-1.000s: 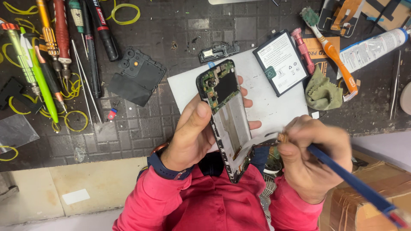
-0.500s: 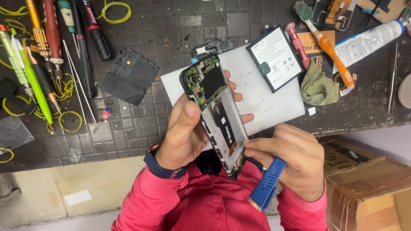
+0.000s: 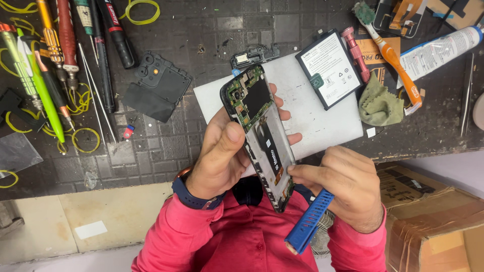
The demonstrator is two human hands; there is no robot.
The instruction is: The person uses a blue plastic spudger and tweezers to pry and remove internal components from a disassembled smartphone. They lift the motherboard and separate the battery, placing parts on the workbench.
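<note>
Above the person's lap, centre of view: opened phone (image 3: 259, 133), back cover off, circuit board & inner frame exposed, held tilted w/ camera end up toward the bench. Left hand (image 3: 222, 156) wraps the phone from its left side, thumb pressed on the near edge, fingertips showing past the far edge: a firm grasp on the phone. Right hand (image 3: 348, 186) closed around a blue ribbed tool handle (image 3: 308, 227); handle sticks out below the fist, working tip hidden; index finger & thumb meet at the phone's lower right edge. Blue watch strap on left wrist; red shirt sleeves both arms.

Behind the phone, on the dark cutting mat (image 3: 166, 146): white sheet (image 3: 322, 118), w/ a flat battery (image 3: 330, 68) lying partly on its upper right corner. Black rear cover piece (image 3: 157, 85) to the left of the sheet, apart from it. Small black bracket (image 3: 254, 54) just above the sheet. Screwdrivers & tweezers (image 3: 65, 60) w/ yellow rubber bands at far left. Toothbrush (image 3: 388, 50), green cloth (image 3: 379, 105) & white tube (image 3: 441, 48) at upper right. Cardboard box (image 3: 433, 216) lower right, beside right arm.
</note>
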